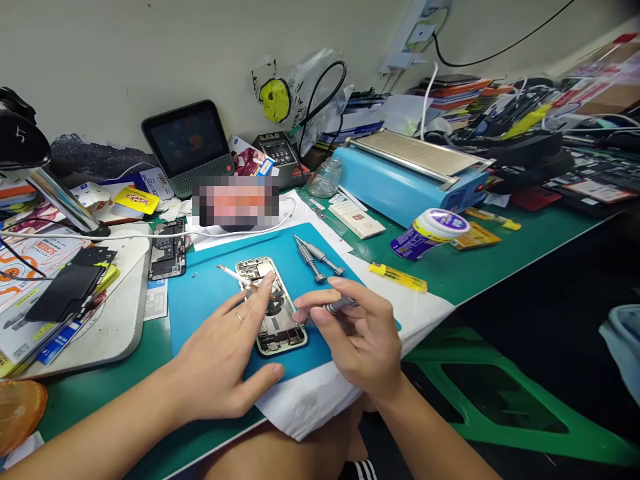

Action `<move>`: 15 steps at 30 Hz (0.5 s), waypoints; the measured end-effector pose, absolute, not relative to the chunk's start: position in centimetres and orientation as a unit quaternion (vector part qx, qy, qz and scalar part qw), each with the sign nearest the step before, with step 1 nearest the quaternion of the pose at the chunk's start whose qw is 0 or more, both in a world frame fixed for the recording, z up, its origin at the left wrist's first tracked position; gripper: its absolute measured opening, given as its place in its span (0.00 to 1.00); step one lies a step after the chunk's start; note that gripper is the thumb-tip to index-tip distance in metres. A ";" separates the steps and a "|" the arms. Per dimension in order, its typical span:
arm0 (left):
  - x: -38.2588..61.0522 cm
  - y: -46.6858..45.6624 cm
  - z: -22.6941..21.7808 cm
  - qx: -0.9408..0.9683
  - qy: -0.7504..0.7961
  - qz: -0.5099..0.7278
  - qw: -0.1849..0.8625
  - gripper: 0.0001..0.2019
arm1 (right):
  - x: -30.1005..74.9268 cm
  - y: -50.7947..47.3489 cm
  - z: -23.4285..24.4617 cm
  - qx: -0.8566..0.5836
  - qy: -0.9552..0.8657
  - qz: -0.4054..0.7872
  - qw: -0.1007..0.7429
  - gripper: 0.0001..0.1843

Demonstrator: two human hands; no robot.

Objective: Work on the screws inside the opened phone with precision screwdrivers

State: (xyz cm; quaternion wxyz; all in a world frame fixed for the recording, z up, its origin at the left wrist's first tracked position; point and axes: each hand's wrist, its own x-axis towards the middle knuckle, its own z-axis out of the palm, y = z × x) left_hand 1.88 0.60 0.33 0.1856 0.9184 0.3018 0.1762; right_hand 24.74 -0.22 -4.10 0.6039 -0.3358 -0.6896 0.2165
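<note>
An opened phone point(274, 325) with its inner parts bare lies on a blue mat point(210, 320). My left hand point(227, 353) rests over its left side, fingers stretched and thumb apart. Between those fingers sits a cigarette point(234, 274), a white stick with a greyish tip, its other end partly hidden. At the phone's right edge, my right hand point(363, 333) pinches a grey screwdriver point(341, 305), tilted, its tip low by the frame and hard to make out. Two more grey screwdrivers point(316, 257) lie on the mat just beyond.
Left of the mat are a phone part point(169, 250) and a white board point(133, 320) with boxes. A blue machine point(400, 183), a purple-and-white tub point(425, 233), a yellow-handled tool point(399, 277) and a white box point(356, 219) stand or lie to the right. A white cable crosses behind.
</note>
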 end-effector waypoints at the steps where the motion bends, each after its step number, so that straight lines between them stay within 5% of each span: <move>1: 1.9 0.6 0.4 0.919 0.299 0.173 0.188 0.51 | 24.7 -0.2 -4.1 -0.335 -0.688 0.217 0.605 0.32; 9: 1.7 0.5 0.3 0.921 0.292 0.184 0.181 0.49 | 24.2 0.6 -3.2 -0.364 -0.609 0.266 0.653 0.21; 15: 1.5 0.1 1.1 0.914 0.253 0.303 0.088 0.33 | 23.8 1.2 -3.0 -0.391 -0.536 0.333 0.670 0.18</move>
